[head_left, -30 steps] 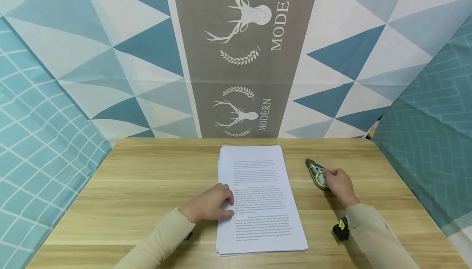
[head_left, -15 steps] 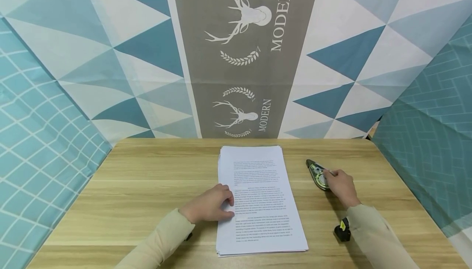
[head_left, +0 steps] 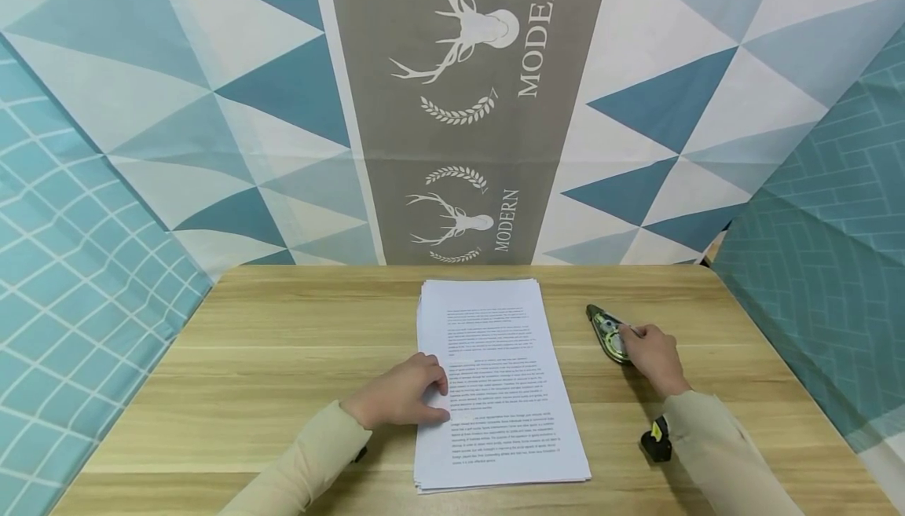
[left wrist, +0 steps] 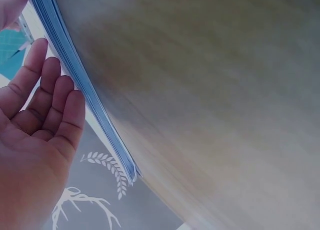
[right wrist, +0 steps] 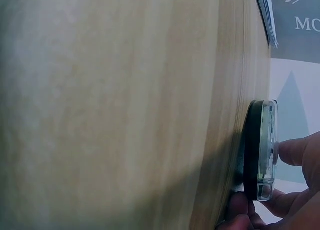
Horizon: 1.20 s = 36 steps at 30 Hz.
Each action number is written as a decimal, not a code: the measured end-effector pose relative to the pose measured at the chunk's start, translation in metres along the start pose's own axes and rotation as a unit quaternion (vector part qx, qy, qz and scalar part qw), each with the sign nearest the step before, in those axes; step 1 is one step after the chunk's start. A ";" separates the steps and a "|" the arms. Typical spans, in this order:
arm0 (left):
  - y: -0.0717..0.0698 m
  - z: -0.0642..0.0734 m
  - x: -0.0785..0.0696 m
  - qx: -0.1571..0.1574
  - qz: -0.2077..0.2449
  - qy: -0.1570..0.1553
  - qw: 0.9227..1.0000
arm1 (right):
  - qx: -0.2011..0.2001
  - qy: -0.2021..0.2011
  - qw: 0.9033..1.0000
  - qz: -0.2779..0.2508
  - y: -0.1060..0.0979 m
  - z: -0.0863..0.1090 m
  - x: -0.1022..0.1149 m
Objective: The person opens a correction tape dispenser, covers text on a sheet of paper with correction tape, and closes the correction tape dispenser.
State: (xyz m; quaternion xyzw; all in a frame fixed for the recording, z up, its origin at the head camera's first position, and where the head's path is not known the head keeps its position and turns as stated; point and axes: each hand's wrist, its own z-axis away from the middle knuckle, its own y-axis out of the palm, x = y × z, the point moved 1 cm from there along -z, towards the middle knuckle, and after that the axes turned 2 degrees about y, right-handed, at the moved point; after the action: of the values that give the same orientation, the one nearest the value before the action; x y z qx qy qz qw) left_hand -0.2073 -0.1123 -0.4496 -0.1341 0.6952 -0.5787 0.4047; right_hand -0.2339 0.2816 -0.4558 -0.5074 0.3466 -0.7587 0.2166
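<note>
A thick stack of printed paper (head_left: 502, 422) lies near the middle of the wooden table (head_left: 283, 335). My left hand (head_left: 401, 392) rests on its left side, fingers loosely bent, with nothing held. In the left wrist view, those fingers lie along the layered edge of the stack (left wrist: 91, 89). Right of the paper, my right hand (head_left: 654, 355) grips a correction tape dispenser (head_left: 606, 335) by its rear end, its dark narrow tip pointing away to the left. The right wrist view shows the thumb on the clear face of the dispenser (right wrist: 262, 150) and other fingers at its lower end.
Behind the table hangs a patterned cloth (head_left: 459, 107) with deer heads and lettering. Blue tiled cloth panels (head_left: 78, 225) close off the left and right sides. A small black device with a yellow mark (head_left: 656, 441) sits at my right wrist.
</note>
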 end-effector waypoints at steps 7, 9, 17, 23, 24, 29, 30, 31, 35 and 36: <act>-0.002 0.000 0.000 -0.004 -0.003 0.009 1.000 | -0.007 0.005 1.000 -0.004 0.001 -0.002 -0.001; -0.002 0.000 -0.001 -0.005 -0.004 0.012 1.000 | -0.007 0.005 1.000 -0.004 0.000 -0.002 -0.001; -0.003 0.000 -0.001 -0.003 -0.003 0.013 1.000 | 0.003 0.011 1.000 -0.008 -0.001 -0.002 0.000; -0.003 -0.001 0.000 -0.004 -0.010 0.011 1.000 | 0.005 0.013 1.000 -0.008 -0.002 -0.002 -0.001; -0.003 -0.001 0.000 -0.003 -0.011 0.010 1.000 | 0.005 0.014 1.000 -0.008 -0.002 -0.002 -0.001; -0.003 -0.001 0.000 -0.001 -0.010 0.007 1.000 | 0.009 0.014 1.000 -0.018 -0.003 -0.002 -0.001; -0.003 -0.001 0.000 -0.001 -0.010 0.006 1.000 | 0.010 0.012 1.000 -0.022 -0.003 -0.001 -0.002; -0.003 -0.001 0.000 -0.001 -0.008 0.005 1.000 | 0.011 0.010 1.000 -0.025 -0.004 -0.001 -0.002; -0.002 0.000 -0.002 -0.002 -0.003 -0.002 1.000 | 0.013 0.007 0.999 -0.031 -0.006 0.003 -0.002; -0.002 0.001 -0.002 -0.003 -0.002 -0.004 1.000 | 0.014 0.009 0.999 -0.033 -0.006 0.004 -0.002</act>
State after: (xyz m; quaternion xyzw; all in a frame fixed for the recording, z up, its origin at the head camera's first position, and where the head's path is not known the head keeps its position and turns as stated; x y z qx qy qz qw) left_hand -0.2060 -0.1121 -0.4467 -0.1395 0.6951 -0.5767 0.4059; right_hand -0.2298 0.2858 -0.4512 -0.5088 0.3211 -0.7745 0.1954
